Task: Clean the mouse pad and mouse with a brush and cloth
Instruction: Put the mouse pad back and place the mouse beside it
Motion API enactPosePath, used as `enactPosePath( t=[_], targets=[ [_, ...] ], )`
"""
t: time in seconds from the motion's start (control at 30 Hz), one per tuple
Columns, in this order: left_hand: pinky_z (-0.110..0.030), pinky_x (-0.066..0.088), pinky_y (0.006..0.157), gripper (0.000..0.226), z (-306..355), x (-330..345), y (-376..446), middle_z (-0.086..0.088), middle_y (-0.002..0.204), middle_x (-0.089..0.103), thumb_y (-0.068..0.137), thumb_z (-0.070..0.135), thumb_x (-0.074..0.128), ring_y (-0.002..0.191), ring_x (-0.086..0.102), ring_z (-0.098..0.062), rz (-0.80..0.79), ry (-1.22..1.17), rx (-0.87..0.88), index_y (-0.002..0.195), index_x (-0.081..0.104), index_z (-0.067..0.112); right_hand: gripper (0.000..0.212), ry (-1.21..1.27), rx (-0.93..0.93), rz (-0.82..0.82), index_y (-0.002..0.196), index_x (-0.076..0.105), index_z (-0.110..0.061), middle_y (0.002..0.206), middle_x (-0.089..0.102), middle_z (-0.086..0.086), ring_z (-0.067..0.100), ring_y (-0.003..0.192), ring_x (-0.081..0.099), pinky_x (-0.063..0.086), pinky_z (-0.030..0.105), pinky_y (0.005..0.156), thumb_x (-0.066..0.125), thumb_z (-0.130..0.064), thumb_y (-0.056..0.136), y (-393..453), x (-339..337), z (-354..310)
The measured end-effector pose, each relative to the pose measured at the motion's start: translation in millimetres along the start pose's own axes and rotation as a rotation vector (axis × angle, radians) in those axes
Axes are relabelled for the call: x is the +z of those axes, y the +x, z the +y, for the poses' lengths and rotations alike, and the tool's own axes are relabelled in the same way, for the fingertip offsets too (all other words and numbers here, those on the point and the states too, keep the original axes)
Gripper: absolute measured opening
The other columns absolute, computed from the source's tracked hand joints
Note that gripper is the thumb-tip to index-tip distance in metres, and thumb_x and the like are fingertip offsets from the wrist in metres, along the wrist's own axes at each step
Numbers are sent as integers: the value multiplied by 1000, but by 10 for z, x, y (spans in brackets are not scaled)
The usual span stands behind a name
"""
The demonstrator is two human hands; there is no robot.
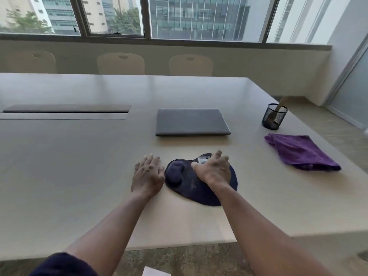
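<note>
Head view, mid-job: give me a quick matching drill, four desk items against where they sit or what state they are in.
Items:
1. Dark blue mouse pad with wrist rest
2. Folded purple cloth
3. Wooden-handled brush
4. Grey laptop

States:
A. standing in the black mesh cup
B. lid closed, behind the pad
C. under the right hand
D. lying flat near the table's right edge

Pairs: 1-C, 2-D, 3-A, 4-B
</note>
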State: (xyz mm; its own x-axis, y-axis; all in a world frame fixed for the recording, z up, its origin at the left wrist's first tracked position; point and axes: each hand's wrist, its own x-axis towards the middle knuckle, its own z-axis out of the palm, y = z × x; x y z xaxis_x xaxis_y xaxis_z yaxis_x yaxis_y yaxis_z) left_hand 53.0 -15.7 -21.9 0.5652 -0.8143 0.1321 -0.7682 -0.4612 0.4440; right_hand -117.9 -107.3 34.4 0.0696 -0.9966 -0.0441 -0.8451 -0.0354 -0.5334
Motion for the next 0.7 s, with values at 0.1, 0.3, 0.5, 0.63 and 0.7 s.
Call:
enactPosePath(
  t=[0.1, 0.3, 0.5, 0.63, 0.7],
  targets=[
    [-36, 6, 122, 51, -29, 26, 0, -3, 160, 26, 100, 36, 36, 149, 17, -18, 3, 27, 8, 149, 38, 20, 83, -14, 5, -7, 129, 37, -9, 129, 45, 15, 35, 122, 47, 48, 39, 89, 68, -55, 67, -16, -15, 68],
    [-35, 6, 122, 51, -20, 27, 3, -2, 160, 26, 99, 36, 36, 149, 17, -17, 7, 29, 0, 149, 37, 22, 86, -61, 4, -38, 132, 33, -8, 130, 43, 15, 33, 120, 46, 47, 38, 85, 67, -54, 67, -65, 23, 134],
    [-35, 6, 122, 51, 12, -5, -9, -2, 160, 26, 100, 35, 37, 149, 17, -17, 5, 22, -11, 149, 37, 22, 88, -97, 0, -108, 137, 27, -8, 136, 37, 15, 33, 127, 40, 45, 39, 85, 60, -59, 73, -23, -3, 128],
    [-34, 12, 121, 51, 64, -61, 1, -2, 159, 30, 100, 33, 38, 148, 21, -17, 15, 5, -36, 149, 37, 19, 88, -62, 13, -102, 139, 29, -9, 136, 38, 13, 33, 130, 39, 42, 41, 85, 51, -69, 79, 82, -112, 86],
    [-34, 18, 119, 51, 119, -108, 10, -3, 157, 34, 100, 32, 39, 146, 26, -18, 52, -15, -31, 149, 38, 17, 84, -46, 11, -65, 141, 30, -8, 137, 39, 15, 34, 129, 39, 43, 43, 90, 45, -67, 83, 161, -198, 72]
  ],
)
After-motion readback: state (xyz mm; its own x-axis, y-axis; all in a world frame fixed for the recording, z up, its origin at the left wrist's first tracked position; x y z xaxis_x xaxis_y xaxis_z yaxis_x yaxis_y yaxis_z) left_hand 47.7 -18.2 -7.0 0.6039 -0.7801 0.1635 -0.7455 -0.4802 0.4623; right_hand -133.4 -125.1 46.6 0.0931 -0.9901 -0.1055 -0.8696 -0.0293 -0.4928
